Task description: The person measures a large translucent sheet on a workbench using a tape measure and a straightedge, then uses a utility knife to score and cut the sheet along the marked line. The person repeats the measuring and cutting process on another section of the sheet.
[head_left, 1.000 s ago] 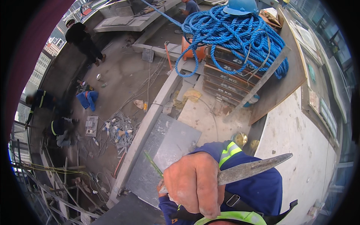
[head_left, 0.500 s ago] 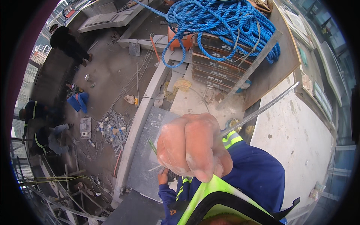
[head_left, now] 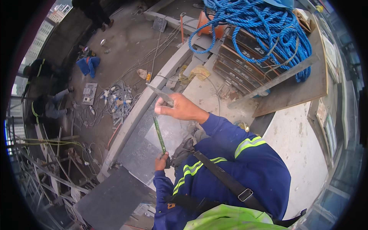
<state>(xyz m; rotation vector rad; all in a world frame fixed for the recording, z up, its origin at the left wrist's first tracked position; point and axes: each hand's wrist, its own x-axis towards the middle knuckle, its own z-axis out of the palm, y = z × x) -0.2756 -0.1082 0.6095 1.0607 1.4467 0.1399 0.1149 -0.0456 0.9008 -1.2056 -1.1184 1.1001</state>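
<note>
My right hand (head_left: 184,108), its sleeve dark blue, reaches out in front of my chest. Its thumb and fingers are closed round a narrow grey metal strip (head_left: 158,92) that slants up to the left. Lower down, by my waist, my left hand (head_left: 161,161) is closed on a tape measure with a thin green blade (head_left: 159,135) standing out from it. Part of its dark body is hidden by my fingers. Beneath both hands lies a grey slab (head_left: 140,147) with a paler, dusty patch.
Coiled blue rope (head_left: 264,34) lies on stacked dark weights (head_left: 245,63) ahead to the right. A long concrete ledge (head_left: 140,105) runs along my left. Beyond it are tangled cables (head_left: 119,100), a blue bag (head_left: 88,66), metal framing (head_left: 53,172) and several people.
My right hand has dropped from close before the camera to chest height, the metal strip swinging from right to left. The view has shifted; my left hand and the green blade now show plainly.
</note>
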